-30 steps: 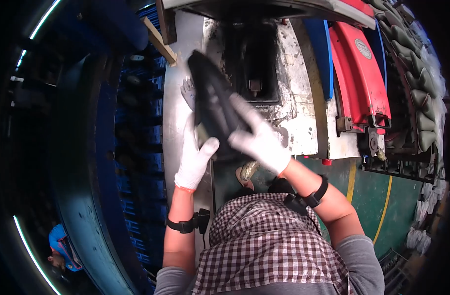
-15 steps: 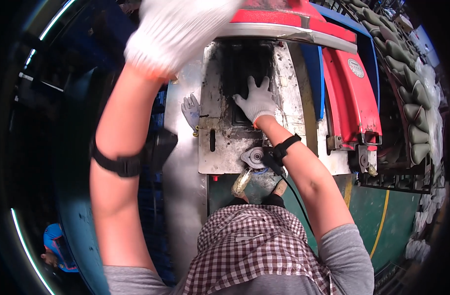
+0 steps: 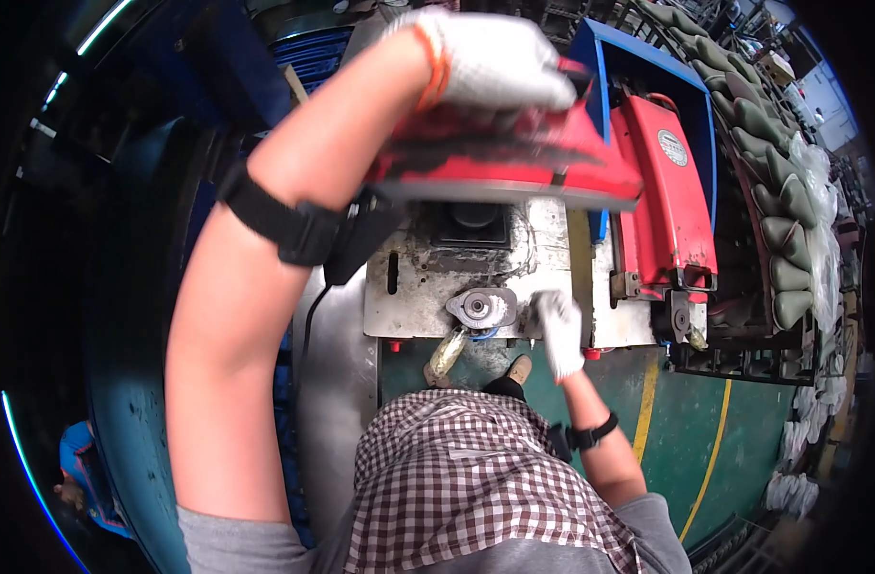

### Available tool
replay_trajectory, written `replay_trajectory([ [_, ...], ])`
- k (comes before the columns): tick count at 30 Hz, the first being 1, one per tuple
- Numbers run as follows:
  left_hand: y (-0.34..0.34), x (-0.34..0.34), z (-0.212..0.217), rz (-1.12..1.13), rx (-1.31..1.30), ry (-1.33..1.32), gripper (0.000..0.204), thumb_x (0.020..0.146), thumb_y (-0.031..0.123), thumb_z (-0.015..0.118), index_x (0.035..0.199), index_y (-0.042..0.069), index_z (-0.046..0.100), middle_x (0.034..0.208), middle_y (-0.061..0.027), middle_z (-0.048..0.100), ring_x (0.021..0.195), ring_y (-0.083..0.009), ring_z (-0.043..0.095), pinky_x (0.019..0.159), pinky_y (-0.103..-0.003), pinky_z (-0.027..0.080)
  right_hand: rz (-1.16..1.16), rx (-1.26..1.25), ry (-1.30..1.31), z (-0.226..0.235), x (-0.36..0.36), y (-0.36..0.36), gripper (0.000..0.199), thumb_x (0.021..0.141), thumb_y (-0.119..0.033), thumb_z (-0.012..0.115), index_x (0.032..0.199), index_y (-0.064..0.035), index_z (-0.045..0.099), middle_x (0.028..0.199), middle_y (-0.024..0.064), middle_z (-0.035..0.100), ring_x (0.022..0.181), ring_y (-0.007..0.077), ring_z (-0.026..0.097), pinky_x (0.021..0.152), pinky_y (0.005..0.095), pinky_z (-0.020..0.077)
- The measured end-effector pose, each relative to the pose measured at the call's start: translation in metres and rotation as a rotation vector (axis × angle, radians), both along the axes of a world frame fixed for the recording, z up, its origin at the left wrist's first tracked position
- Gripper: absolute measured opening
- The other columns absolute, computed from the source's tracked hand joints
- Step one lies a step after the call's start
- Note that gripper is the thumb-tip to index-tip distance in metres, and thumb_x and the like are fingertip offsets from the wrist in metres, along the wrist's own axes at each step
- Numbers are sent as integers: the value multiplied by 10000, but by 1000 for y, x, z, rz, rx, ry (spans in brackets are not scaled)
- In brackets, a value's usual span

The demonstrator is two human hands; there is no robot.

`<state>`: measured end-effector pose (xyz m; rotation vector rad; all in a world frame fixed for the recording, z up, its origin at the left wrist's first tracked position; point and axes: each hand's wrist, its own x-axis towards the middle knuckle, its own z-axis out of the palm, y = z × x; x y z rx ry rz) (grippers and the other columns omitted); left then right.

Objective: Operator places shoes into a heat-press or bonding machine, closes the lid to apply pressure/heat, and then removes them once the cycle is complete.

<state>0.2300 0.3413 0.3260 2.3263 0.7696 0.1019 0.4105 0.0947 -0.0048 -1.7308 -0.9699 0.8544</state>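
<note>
My left hand (image 3: 504, 59), in a white knitted glove, is closed at the top of a red press lid (image 3: 495, 167), by its black handle (image 3: 578, 78). The lid is smeared by motion and hangs over a pale, stained machine bed (image 3: 423, 273). Under its edge, part of a black mould (image 3: 471, 228) shows; the rest is hidden. My right hand (image 3: 560, 330), gloved too, is at the bed's front right edge beside a small grey part. Blur hides what its fingers do. A round metal fitting (image 3: 478, 306) sits left of it.
A second red press (image 3: 662, 191) stands on the right within a blue frame (image 3: 598, 124). Beyond it are rows of green-grey moulded pieces (image 3: 782, 239). A red button (image 3: 592, 354) is under the bed's front edge. Another person (image 3: 88, 478) is at the lower left.
The red lid has come down toward me over the bed with my left hand. My right hand has left the black mould and moved to the front right edge.
</note>
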Motion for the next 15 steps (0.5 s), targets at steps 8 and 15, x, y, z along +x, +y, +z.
replay_trajectory([
  [8,-73,-10,-149,-79,285,133,408,970,476,542,1032,109,708,928,-189,733,890,-385,715,826,-484,547,654,-539,729,-9,-29,-53,443,1036,-336,673,1372,-63,578,1193,70,688,971,147,685,837,299,580],
  [15,-104,-9,-230,49,328,143,356,978,460,588,982,111,661,812,-145,715,800,-357,713,715,-501,539,667,-449,1530,-9,-76,-24,420,1045,-310,634,1393,-107,514,1321,86,631,1251,282,614,1072,444,499],
])
